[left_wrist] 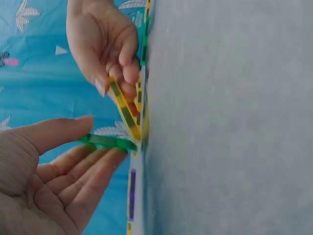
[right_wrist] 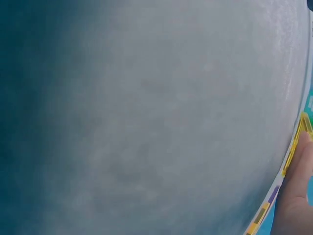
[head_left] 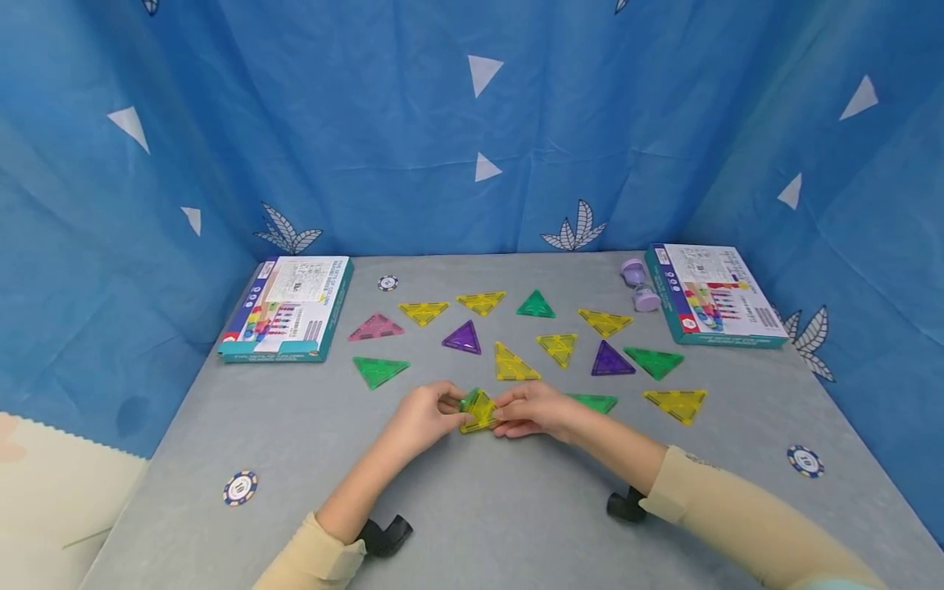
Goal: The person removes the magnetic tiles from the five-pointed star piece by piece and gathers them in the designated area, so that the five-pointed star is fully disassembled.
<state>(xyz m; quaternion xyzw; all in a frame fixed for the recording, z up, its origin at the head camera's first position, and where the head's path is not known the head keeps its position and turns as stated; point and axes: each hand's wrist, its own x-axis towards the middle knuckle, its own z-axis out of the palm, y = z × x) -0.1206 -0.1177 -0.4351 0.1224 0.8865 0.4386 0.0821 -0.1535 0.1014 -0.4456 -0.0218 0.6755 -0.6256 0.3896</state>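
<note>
My left hand (head_left: 426,416) pinches a green triangular magnetic tile (left_wrist: 108,142) between thumb and fingers. Opposite it, my right hand (head_left: 537,410) holds a yellow triangular magnetic tile (head_left: 483,416) by one side. In the left wrist view, both tiles lean up from the table and come close at their lower edges; whether they touch there I cannot tell. From the head view, the yellow tile covers most of the green one. Only part of the right hand and the yellow tile (right_wrist: 297,147) show at the right wrist view's edge.
Beyond the hands lie several loose triangle tiles, among them a yellow one (head_left: 514,363), a purple one (head_left: 462,338) and a pink one (head_left: 377,328). Boxes stand at left (head_left: 289,307) and right (head_left: 719,295), with a purple sand timer (head_left: 640,287). Poker chips (head_left: 240,487) lie about.
</note>
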